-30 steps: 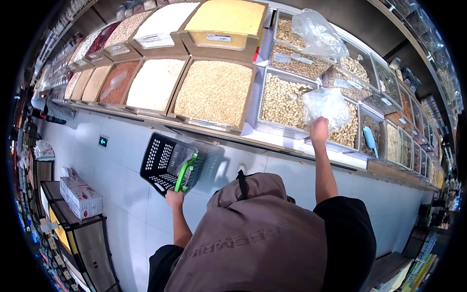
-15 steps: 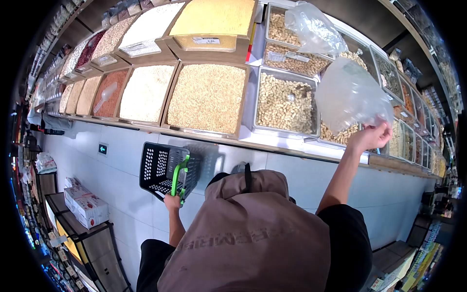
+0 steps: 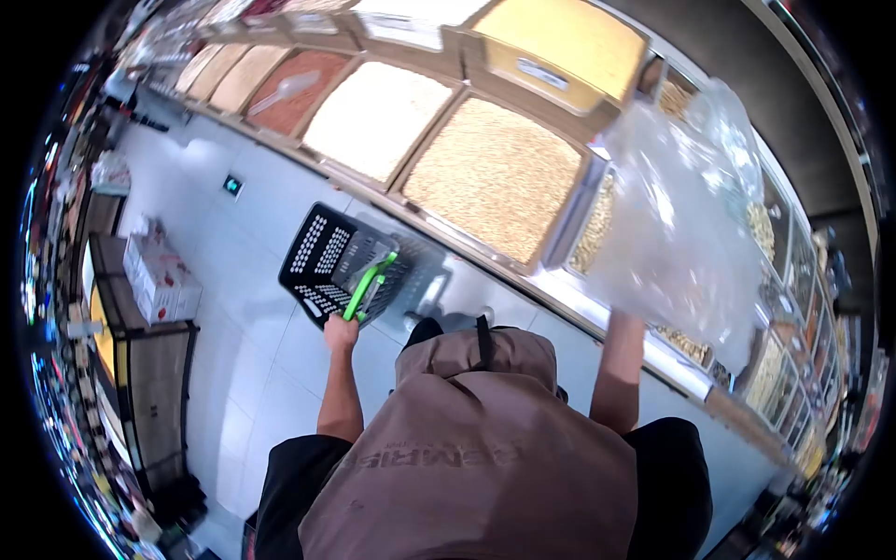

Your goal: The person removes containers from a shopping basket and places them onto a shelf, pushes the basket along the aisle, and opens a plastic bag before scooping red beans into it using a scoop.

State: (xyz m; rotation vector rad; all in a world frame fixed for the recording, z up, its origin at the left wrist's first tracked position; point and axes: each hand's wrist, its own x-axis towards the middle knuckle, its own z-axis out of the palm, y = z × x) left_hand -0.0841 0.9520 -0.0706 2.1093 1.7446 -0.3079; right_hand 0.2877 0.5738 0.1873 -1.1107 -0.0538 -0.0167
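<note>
My left hand (image 3: 342,330) is closed around the bright green handle (image 3: 370,285) of a black perforated shopping basket (image 3: 313,252), which hangs tilted above the floor. A large clear plastic bag (image 3: 677,224) spreads over the nut bins at the right. My right hand (image 3: 625,325) is at the bag's lower left edge; the plastic covers its fingers, and only the wrist and forearm show plainly. Behind the bag, more crumpled clear plastic (image 3: 733,131) lies over the bins. Shelled-looking pale peanuts (image 3: 597,219) show in a tray beside the bag.
Wooden bins of grain (image 3: 495,177), white rice-like grain (image 3: 378,119) and yellow grain (image 3: 565,42) line the counter. A clear scoop (image 3: 287,89) lies in a reddish bin. White boxes (image 3: 161,280) stand on a dark cabinet (image 3: 154,401) at left.
My view has turned, so the counter slants down to the right. The bag now looks larger and nearer, and my right hand has gone behind it. My left hand still grips the basket handle.
</note>
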